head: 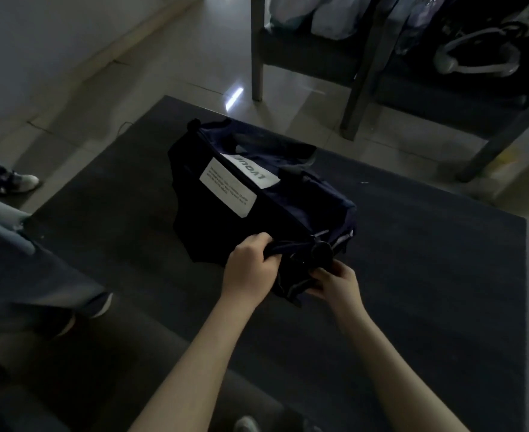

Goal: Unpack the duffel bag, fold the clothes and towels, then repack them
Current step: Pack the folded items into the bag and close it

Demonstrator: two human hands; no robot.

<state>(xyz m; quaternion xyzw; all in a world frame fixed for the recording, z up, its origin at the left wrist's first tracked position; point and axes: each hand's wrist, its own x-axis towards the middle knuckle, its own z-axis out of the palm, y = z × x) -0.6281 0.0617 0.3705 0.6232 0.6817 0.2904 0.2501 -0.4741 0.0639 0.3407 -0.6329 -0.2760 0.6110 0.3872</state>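
**Both hands at the near end of the navy duffel**

The navy duffel bag (257,194) lies on a dark table (428,260), its length running from far left to near right, a white printed label (228,192) on its upper side. Both grips are closed on fabric at the bag's near end: the left hand (250,269) pinches a gathered fold of cloth, and the right hand (334,283) holds the bunched material and strap webbing just below a round dark fitting (321,251).

The bag looks soft and slack; its sides sag and crease, so it will probably deform rather than lift as one piece. It seems to hold some bulk, yet nothing suggests great weight. The woven cloth should offer good purchase. The end fabric and straps seem the sensible places to take hold while the opening is worked.

What is inside cannot be told: the top appears closed, and no clothes or towels show. The dim light hides the zip line.
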